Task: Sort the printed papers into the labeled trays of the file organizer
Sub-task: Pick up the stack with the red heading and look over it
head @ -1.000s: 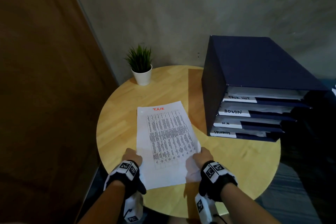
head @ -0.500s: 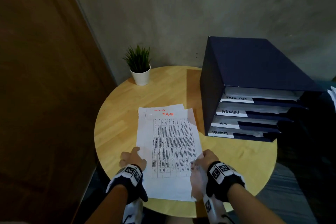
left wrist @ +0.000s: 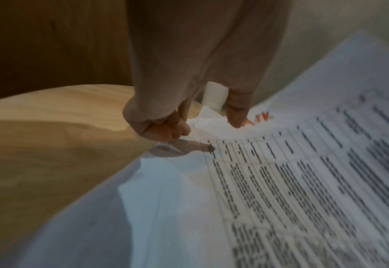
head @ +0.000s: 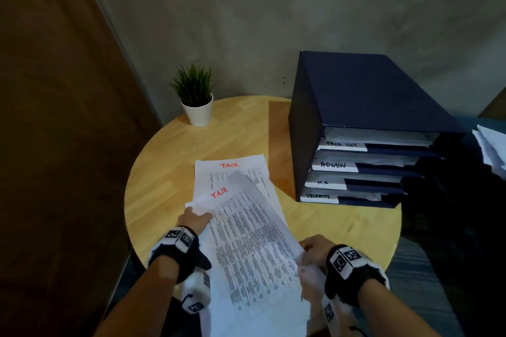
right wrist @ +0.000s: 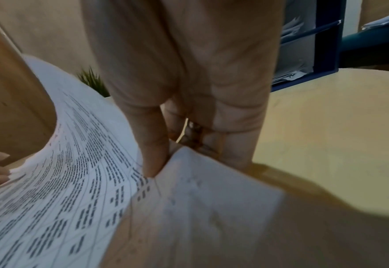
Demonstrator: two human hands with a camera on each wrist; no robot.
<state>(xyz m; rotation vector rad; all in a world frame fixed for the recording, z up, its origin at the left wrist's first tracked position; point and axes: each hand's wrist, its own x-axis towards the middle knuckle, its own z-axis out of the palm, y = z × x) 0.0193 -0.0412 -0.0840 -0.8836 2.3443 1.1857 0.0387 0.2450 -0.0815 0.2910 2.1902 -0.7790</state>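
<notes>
A printed sheet [head: 252, 241] headed "TASK" in red is lifted and curved above the table, tilted toward me. My left hand [head: 201, 216] pinches its upper left edge; in the left wrist view one finger [left wrist: 236, 116] presses near the red word while the others curl at the edge. At the sheet's right edge my right hand [head: 305, 250] pinches it, with the thumb [right wrist: 154, 154] on top and fingers underneath. A second "TASK" sheet [head: 232, 169] lies flat beneath. The dark blue file organizer [head: 369, 107] stands at the right, its trays labelled TASK LIST [head: 342, 144], ADMIN [head: 332, 165], H.R and SECURITY.
A small potted plant [head: 195, 98] stands at the back of the round wooden table [head: 164, 172]. Loose white papers [head: 492, 148] lie past the organizer at the right edge. A brown panel runs along the left and a grey wall behind.
The top sheet has been drawn toward me and raised off the pile, uncovering a second TASK sheet. My left hand moved forward to the sheet's upper left edge.
</notes>
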